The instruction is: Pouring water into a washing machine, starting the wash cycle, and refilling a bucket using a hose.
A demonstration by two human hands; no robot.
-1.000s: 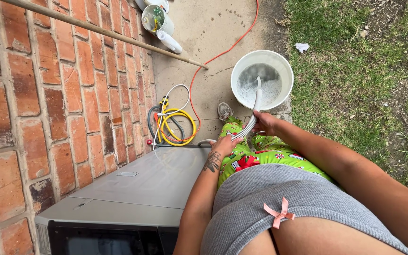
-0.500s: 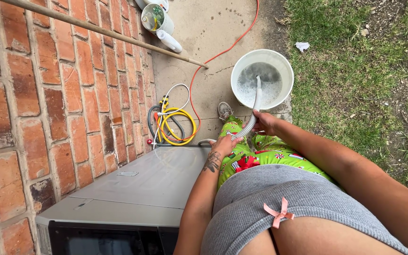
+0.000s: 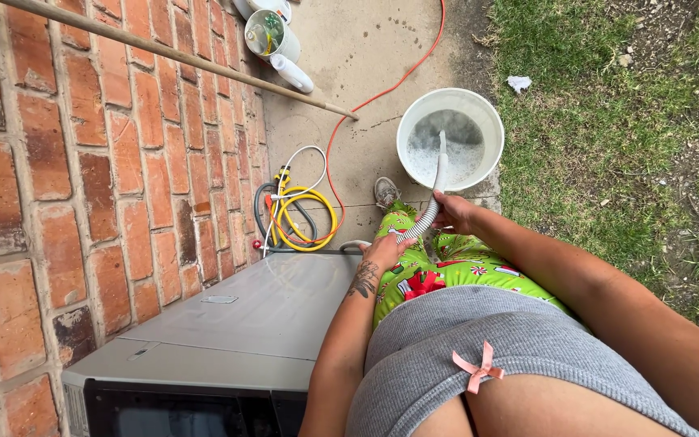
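Presently, both hands grip one grey corrugated hose: left hand closed on its lower run, right hand closed nearer the outlet. Hose end sits inside one white bucket at twelve o'clock, foamy water partly filling it; draining appears underway, unfinished. One grey appliance at seven o'clock.

Wall: red brick wall on the left
Ground: concrete slab, grass to the right
Light: even daylight
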